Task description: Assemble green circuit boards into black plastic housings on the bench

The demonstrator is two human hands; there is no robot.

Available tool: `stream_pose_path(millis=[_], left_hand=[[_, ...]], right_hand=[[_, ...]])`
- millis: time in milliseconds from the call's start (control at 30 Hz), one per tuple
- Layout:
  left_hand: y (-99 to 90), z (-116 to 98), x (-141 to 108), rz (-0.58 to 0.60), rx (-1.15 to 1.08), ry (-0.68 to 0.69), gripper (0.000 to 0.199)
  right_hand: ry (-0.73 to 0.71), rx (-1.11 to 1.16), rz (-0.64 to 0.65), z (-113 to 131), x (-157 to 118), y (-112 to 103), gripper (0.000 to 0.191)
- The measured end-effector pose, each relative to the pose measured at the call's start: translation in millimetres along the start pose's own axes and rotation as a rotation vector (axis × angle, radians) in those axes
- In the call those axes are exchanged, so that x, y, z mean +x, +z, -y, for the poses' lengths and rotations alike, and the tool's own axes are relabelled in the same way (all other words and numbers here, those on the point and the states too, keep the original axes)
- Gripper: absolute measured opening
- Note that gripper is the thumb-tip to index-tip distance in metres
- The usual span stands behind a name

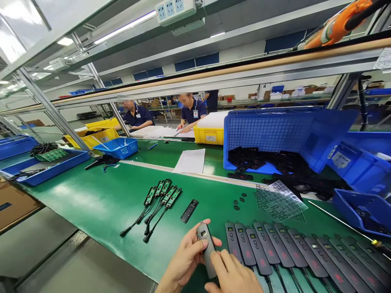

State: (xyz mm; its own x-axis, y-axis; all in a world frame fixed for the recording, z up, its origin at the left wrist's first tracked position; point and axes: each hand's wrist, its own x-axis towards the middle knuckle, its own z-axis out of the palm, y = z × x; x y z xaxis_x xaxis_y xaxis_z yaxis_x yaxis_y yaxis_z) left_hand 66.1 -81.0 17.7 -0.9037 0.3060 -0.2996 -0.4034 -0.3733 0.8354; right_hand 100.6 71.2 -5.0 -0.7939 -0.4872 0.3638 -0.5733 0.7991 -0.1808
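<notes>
My left hand (191,252) is closed around a slim dark handheld controller (208,238) with a small screen near its top, the thumb lying across its face. At the controller's lower end, my right hand (233,270) has its fingers bent against the casing; part of the grip is hidden. To the right lies a row of similar controllers (271,246) with cables at their lower ends. Just beyond my left hand rests a loose black cover (189,211). Several green circuit boards (166,194) in black shells, with cables, lie further left.
Small black pads (236,207) and a clear sticker sheet (279,201) lie beyond the controller row. A blue bin (269,122) of black parts stands behind. A screwdriver (342,221) lies at right. Paper (190,160) and a blue tray (55,167) are further off; two people sit opposite.
</notes>
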Motion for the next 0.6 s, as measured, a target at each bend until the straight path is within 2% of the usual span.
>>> stream_pose_path(millis=[67,133,200,233,267,333,400,467,500,600], left_hand=[[-9.8,-1.0,5.4,0.029,0.119,-0.018,0.083],[-26.0,-5.4,17.0,0.002,0.405,0.060,0.077],[-49.3,-16.3,32.7,-0.179,0.859,0.245,0.056],[-62.7,-24.0,40.8,-0.328,1.102,0.350,0.044],[-76.5,-32.8,48.5,-0.458,1.232,0.407,0.036],[-102.2,-50.6,60.7,-0.637,1.354,0.443,0.025],[-120.0,-64.2,67.2,-0.712,1.390,0.424,0.016],[-124.8,-70.7,67.3,-0.730,1.431,0.415,0.010],[-121.5,-71.1,64.8,-0.721,1.444,0.420,0.009],[-92.2,-64.1,50.1,-0.637,1.459,0.473,0.011]], right_hand=[[-0.009,-0.006,0.043,1.6,11.5,-0.1,0.037],[0.034,-0.013,0.070,-0.6,19.2,4.4,0.044],[0.085,-0.025,0.110,-6.9,21.5,13.3,0.047],[0.113,-0.031,0.143,-11.3,20.7,18.3,0.045],[0.141,-0.032,0.179,-15.8,18.9,22.6,0.044],[0.191,-0.024,0.237,-23.7,13.8,26.0,0.042],[0.201,0.035,0.279,-27.4,9.5,20.1,0.044],[0.197,0.178,0.321,-25.8,8.1,8.3,0.042],[0.209,0.294,0.336,-23.7,8.6,2.5,0.040],[0.348,0.884,0.309,-16.5,14.0,-6.2,0.044]])
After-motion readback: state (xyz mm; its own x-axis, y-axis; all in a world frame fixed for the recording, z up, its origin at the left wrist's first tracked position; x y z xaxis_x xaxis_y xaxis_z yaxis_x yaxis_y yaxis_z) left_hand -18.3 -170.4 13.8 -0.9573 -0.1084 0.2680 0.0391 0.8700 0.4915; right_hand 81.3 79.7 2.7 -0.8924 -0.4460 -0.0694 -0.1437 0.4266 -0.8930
